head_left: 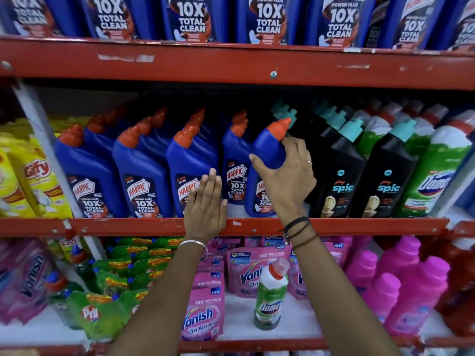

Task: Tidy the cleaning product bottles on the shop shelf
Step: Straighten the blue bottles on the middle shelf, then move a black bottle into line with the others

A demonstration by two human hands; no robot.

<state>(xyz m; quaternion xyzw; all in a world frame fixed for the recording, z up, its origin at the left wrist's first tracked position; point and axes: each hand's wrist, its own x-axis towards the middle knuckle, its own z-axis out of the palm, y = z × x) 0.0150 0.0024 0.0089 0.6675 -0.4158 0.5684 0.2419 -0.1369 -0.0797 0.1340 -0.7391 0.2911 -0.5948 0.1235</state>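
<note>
On the middle shelf stands a row of blue Harpic bottles [144,173] with orange caps. My right hand [285,173] grips the neck of the rightmost blue Harpic bottle [267,150], which stands at the shelf's front beside the black Spic bottles [339,170]. My left hand [205,201] is flat with fingers together, resting against the front of another Harpic bottle [190,160] at the shelf edge. A lone green Domex bottle [270,296] stands on the lower shelf between my forearms.
Green Domex bottles [434,176] fill the middle shelf's right end, yellow Giffy packs [36,176] its left. Below are green Pril packs [102,304], pink Vanish pouches [203,314] and pink bottles [411,283]. The red shelf rail [128,226] runs across, with more Harpic bottles [190,16] above.
</note>
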